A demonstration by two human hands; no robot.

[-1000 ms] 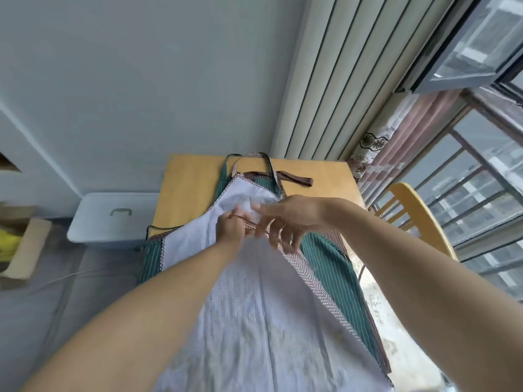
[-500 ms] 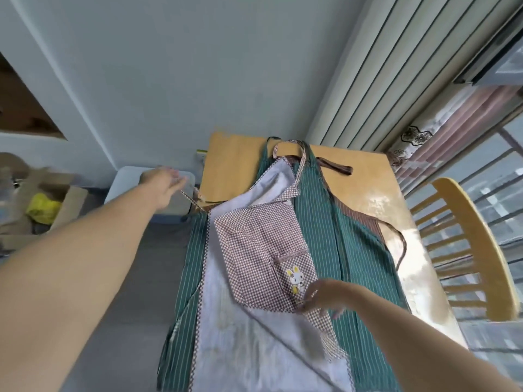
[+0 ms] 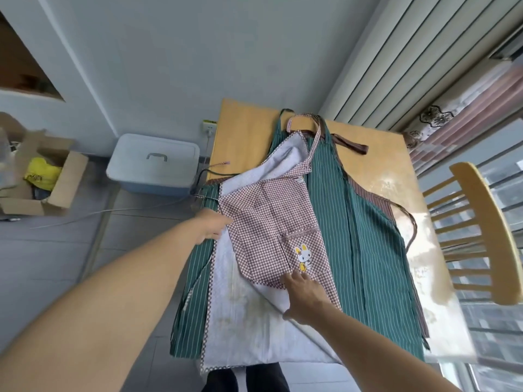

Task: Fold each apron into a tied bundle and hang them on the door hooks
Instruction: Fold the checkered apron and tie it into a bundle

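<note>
Wooden worktop (image 3: 246, 131) stood against a pale wall, with two aprons spread along its length. The lower one, a green striped apron (image 3: 365, 250), lay flat, its hem hanging over the near edge and its brown tie (image 3: 353, 145) trailing across the far end. On top lay the checked apron (image 3: 271, 222), brown-and-white gingham, with its right half folded over to the left so the pale lining (image 3: 249, 321) showed below and to the left of the fold. A pocket bearing a small rabbit motif (image 3: 304, 256) faced up on the folded panel. The neck loop (image 3: 304, 120) rested near the far end of the worktop.

Left hand (image 3: 213, 226) reached to the left edge of the folded gingham panel; fingers lay at the cloth's edge, partly tucked under it, so whether they pinched it could not be told. Right hand (image 3: 304, 292) lay palm down with fingers straight, pressing on the lower corner of the folded panel just below the rabbit.

A blue lidded storage box (image 3: 154, 162) sat on the floor left of the worktop, near the wall. Farther left, an open cardboard box (image 3: 60, 182) held something yellow. A wooden spindle-back chair (image 3: 486, 239) stood at the worktop's right side, beside the window.
</note>
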